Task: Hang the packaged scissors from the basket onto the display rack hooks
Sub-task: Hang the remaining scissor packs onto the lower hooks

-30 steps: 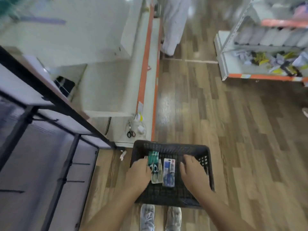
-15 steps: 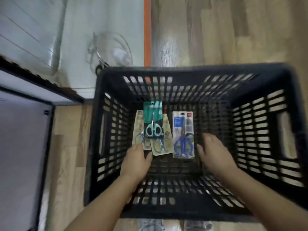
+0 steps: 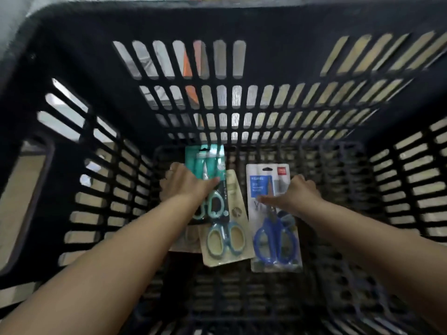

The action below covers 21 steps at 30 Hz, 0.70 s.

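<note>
Black slotted plastic fills the frame: the basket (image 3: 72, 68) seen from straight above, both forearms entering from the lower edge and reaching down to its floor. Nearest the viewer lie the handle ends of the packs. The tan-carded scissors (image 3: 226, 238) sit at lower centre, slightly tilted, and the blue-handled scissors (image 3: 274, 228) lie just right of them, apart from the stack. Each pack's long axis runs from the bottom of the frame toward the top, handles near, hang-hole far.

Further in, the left hand (image 3: 186, 186) rests on the teal pack (image 3: 205, 163), which lies on top of the tan one; its thumb presses across the card, but whether the fingers have curled under the edge I cannot tell. The right hand (image 3: 296, 194) lies on the upper half of the blue pack, fingers spread and fairly straight, touching rather than gripping. The hands are apart, one per pack.

Each hand is nearest its own pack, so the lift probably calls for pinching the far, hang-hole end. No rack hooks show.
</note>
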Motion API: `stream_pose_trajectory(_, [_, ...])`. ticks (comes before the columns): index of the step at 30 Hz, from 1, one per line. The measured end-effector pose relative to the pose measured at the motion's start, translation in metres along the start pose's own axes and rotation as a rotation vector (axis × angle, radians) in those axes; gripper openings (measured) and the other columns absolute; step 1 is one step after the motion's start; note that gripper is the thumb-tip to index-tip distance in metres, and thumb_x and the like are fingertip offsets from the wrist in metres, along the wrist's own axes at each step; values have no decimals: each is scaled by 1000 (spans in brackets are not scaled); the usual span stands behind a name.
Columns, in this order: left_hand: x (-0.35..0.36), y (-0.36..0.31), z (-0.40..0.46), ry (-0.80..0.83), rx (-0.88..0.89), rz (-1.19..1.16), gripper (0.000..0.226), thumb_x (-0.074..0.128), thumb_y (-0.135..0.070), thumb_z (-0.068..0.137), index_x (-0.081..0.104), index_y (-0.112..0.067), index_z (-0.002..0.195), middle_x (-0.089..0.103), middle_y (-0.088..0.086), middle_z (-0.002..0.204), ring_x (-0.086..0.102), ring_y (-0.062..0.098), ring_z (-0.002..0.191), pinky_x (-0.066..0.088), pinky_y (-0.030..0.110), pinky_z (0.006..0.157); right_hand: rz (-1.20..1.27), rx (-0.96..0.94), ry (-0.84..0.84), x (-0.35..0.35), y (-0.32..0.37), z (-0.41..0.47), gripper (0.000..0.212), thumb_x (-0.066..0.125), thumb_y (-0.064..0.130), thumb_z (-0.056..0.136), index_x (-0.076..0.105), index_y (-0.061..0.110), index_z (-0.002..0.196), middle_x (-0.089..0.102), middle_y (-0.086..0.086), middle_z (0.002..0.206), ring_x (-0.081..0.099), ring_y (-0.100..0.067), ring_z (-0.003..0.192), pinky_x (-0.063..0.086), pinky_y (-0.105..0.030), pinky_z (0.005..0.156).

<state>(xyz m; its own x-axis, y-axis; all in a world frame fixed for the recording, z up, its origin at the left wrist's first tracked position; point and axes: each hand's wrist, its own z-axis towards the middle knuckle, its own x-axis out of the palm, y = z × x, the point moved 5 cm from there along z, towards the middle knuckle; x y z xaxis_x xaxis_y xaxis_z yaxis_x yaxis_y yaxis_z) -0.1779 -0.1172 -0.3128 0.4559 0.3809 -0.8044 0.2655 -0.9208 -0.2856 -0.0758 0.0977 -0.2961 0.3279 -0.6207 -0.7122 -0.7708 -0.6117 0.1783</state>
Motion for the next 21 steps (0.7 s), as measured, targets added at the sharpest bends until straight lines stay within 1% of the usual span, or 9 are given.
stream_pose_trajectory(3, [-4, -5, -6, -1, -21, -145, 86, 79, -51, 65, 44, -7, 130, 49, 11, 128, 48, 31, 119, 41, 37, 92, 2, -44, -24, 8, 2, -11, 85, 81, 51, 63, 39, 11, 126, 40, -13, 133, 39, -33, 124, 40, -39, 97])
stream_pose_trajectory(5, [-8, -12, -11, 11, 19, -248, 60, 80, -35, 71, 52, -7, 117, 56, 6, 110, 55, 23, 97, 44, 31, 80, 36, -55, -36, 9, 1, -14, 89, 84, 45, 61, 37, 11, 128, 39, -14, 133, 40, -33, 124, 40, -38, 99])
stream_pose_trajectory(7, [-9, -12, -15, 40, 2, -377, 48, 81, -24, 72, 51, -10, 107, 57, 2, 102, 55, 19, 88, 45, 29, 76, 114, -33, -38, 10, -1, -11, 92, 87, 38, 60, 35, 10, 131, 36, -15, 135, 39, -32, 124, 39, -36, 98])
stream_pose_trajectory(10, [-7, -7, -16, 127, -63, -478, 47, 79, -18, 74, 56, -9, 114, 65, 5, 107, 63, 22, 93, 52, 32, 82, 216, 6, -40, 9, -5, -1, 88, 88, 31, 60, 39, 6, 129, 39, -16, 133, 47, -32, 116, 48, -35, 86])
stream_pose_trajectory(12, [-9, -3, -23, 199, -92, -523, 40, 73, -15, 80, 58, -13, 117, 66, 6, 107, 64, 23, 94, 52, 32, 80, 374, 58, -41, 9, -11, 4, 75, 87, 24, 62, 45, 5, 122, 51, -16, 121, 57, -32, 101, 55, -39, 70])
stream_pose_trajectory(14, [-14, 1, -35, 242, -105, -613, 30, 67, -11, 85, 60, -15, 115, 67, 6, 103, 65, 22, 90, 53, 30, 74, 538, 90, 3, 8, -17, 0, 48, 76, 16, 76, 52, 4, 115, 61, -16, 104, 61, -28, 81, 48, -30, 51])
stream_pose_trajectory(16, [-22, 4, -51, 244, -122, -697, 20, 62, -10, 89, 62, -16, 108, 68, 6, 95, 65, 20, 80, 54, 27, 66, 618, 104, 78, 8, -20, -11, 22, 59, 11, 89, 54, 4, 110, 63, -14, 91, 58, -23, 67, 45, -26, 45])
stream_pose_trajectory(19, [-40, 6, -82, 248, -213, -778, 13, 54, -13, 94, 56, -15, 107, 63, 1, 81, 61, 11, 63, 49, 18, 44, 653, 96, 146, -2, -23, -37, 15, 46, 11, 95, 50, 9, 110, 60, -9, 88, 60, -23, 71, 49, -31, 55])
stream_pose_trajectory(21, [-61, 3, -101, 266, -249, -792, 18, 51, -12, 96, 57, -13, 113, 65, 1, 87, 62, 11, 67, 50, 20, 49, 690, 115, 199, -20, -19, -61, 13, 45, 10, 97, 48, 12, 110, 60, -8, 88, 60, -22, 71, 45, -28, 51])
